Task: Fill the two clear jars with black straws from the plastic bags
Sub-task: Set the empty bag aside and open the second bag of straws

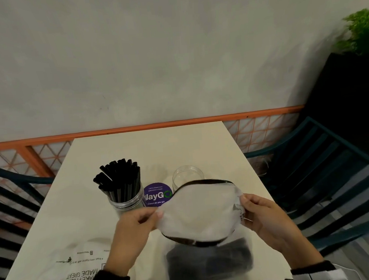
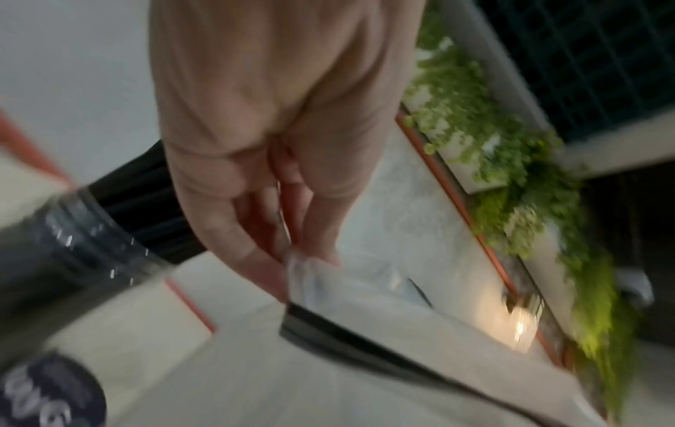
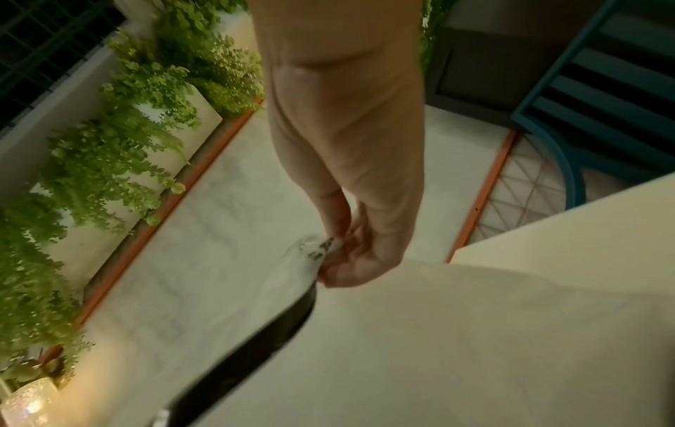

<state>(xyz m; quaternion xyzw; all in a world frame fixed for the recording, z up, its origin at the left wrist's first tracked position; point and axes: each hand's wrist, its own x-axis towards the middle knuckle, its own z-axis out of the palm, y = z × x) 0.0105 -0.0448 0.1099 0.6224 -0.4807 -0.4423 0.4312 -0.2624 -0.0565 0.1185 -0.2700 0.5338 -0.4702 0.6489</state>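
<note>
Pale, cream-coloured table [image 1: 179, 144] fills the middle of the head view under a bare grey wall, and low in the centre of the frame a clear plastic bag [image 1: 199, 213] is held up above it, its mouth stretched wide between two hands. The left hand [image 1: 134, 230] pinches the bag's left edge between thumb and fingertips; the right hand [image 1: 265, 216] pinches the right edge the same way, printed film bunched under its fingers. A dark mass of black straws [image 1: 210, 261] shows through the film at the bottom of the frame. The film looks thin, limp and slick, so it probably carries no shape of its own; the rim is the place to hold it. The straws seem light and stiff, likely to slide loose, so they are best gripped as a bundle around the middle. Just above the bag the empty jar [image 1: 187, 175] stands open, partly hidden by the bag's rim. Left of centre the filled jar [image 1: 126, 201] holds straws upright, a purple sticker [image 1: 158, 195] between the two. Another printed bag [image 1: 74, 267] lies flat at lower left.
</note>
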